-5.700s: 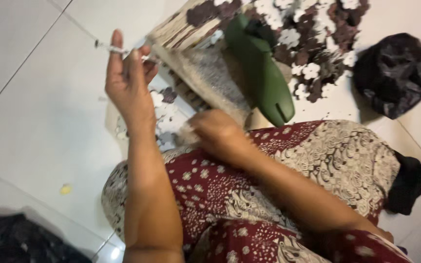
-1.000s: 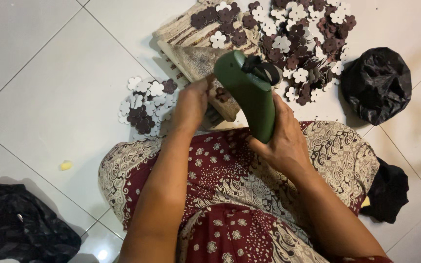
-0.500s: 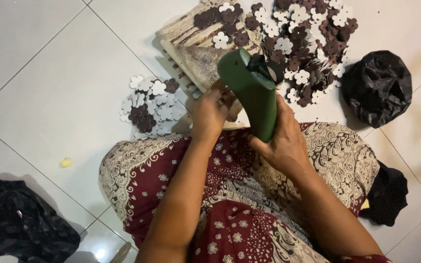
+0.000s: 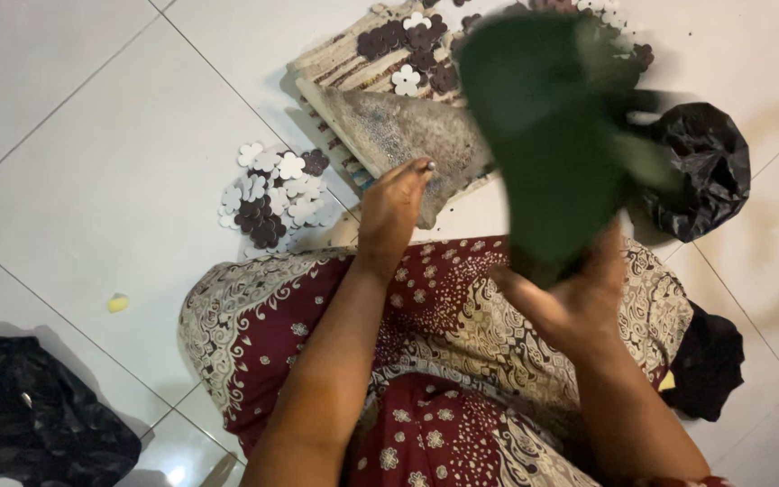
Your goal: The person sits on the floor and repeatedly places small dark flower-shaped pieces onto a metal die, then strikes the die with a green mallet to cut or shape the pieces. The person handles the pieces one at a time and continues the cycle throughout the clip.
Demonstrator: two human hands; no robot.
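I sit on a white tiled floor in a red and cream patterned skirt [image 4: 426, 361]. My right hand [image 4: 570, 298] grips the lower end of a dark green foam-like piece [image 4: 543, 135], which is lifted close to the camera and blurred. My left hand [image 4: 394, 212] has its fingers pinched on a small metal-tipped thing, over a worn grey pad [image 4: 407, 135] lying on a striped woven mat [image 4: 344, 59]. Small brown and white flower-shaped cutouts [image 4: 412, 50] lie on the mat.
A small pile of brown and white flower cutouts [image 4: 272, 194] sits on the floor left of the mat. A black plastic bag [image 4: 705, 171] is at the right, another black bag [image 4: 33, 419] at the lower left, dark cloth [image 4: 710, 365] by my right knee.
My right hand has swung the green piece up towards the camera, hiding the cutouts behind it. My left hand has pulled away from the green piece and pinches a small thing over the grey pad.
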